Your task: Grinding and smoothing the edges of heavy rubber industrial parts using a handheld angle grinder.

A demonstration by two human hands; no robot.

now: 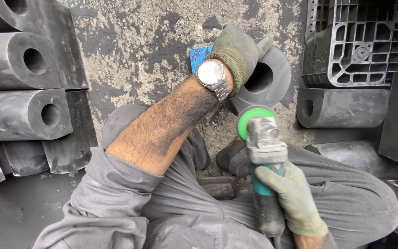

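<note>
Gritty concrete floor (139, 50), black blocks (21, 115) stacked left. Left hand (238, 53) clamped on block (272, 78); right hand (293, 196) fisted round grinder (266, 152).

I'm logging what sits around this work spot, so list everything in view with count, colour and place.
Rubber block with round hole: one, black, top centre, under the left hand.
Angle grinder: one, grey head, green disc guard, teal body, centre right, disc close to that block.
Stacked holed blocks: several, exact count unclear, black, left side.
Holed block lying flat: one, black, right of the grinder.
Plastic pallet: one, black, top right.
Blue piece: one, blue, on the ground beside the left glove.
Ground: grey, blackened with dust.
Wristwatch: one, silver, left wrist.
Clothing: grey, seated person.
Left hand: green-grey glove, resting on the block.
Right hand: green-grey glove, gripping the grinder.
</note>
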